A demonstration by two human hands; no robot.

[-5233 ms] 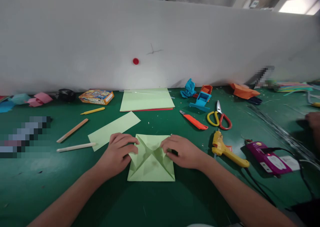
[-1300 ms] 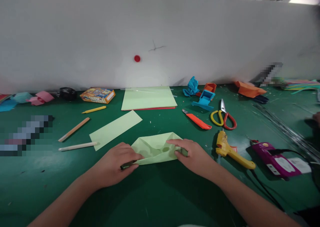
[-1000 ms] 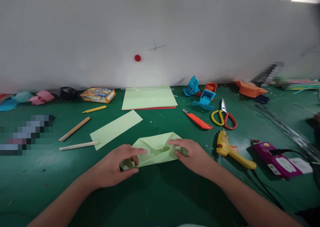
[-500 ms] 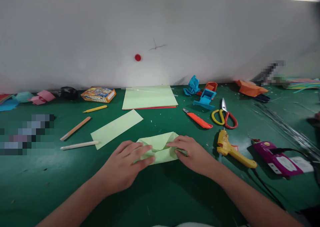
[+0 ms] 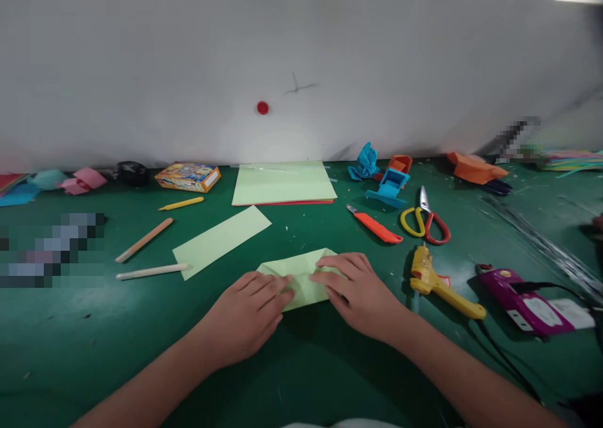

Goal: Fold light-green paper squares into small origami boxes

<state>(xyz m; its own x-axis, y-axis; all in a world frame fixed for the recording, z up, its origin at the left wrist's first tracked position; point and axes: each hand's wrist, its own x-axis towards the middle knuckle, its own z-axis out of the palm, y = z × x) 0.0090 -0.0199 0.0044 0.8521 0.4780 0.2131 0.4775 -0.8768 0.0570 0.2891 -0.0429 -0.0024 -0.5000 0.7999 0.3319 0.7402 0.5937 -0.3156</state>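
One folded pale green paper (image 5: 302, 293) was covered from two sides, its left end by the fingers of the left hand (image 5: 247, 315) and its right end by those of the right hand (image 5: 362, 295). It was set on the green tabletop (image 5: 311, 368), between the hands and partly beneath them. Only a narrow gap was left between the two sets of fingertips, and the middle of the paper was exposed there. The fingers of both hands were stretched over it from above; whether it was also pinched by the thumbs could not be told.

The paper was folded into a low, wide shape and was slightly slanted, its right end set farther forward. Small raised folds could be seen near its far corners, and its ends were mostly hidden.

Just beyond the left hand, a plain pale green strip (image 5: 221, 239) was laid at a slant, overlapped at its near edge by a white stick (image 5: 151, 271). Near the right forearm, scissors (image 5: 426, 210) and a yellow glue gun (image 5: 441, 290) were laid apart from the paper.
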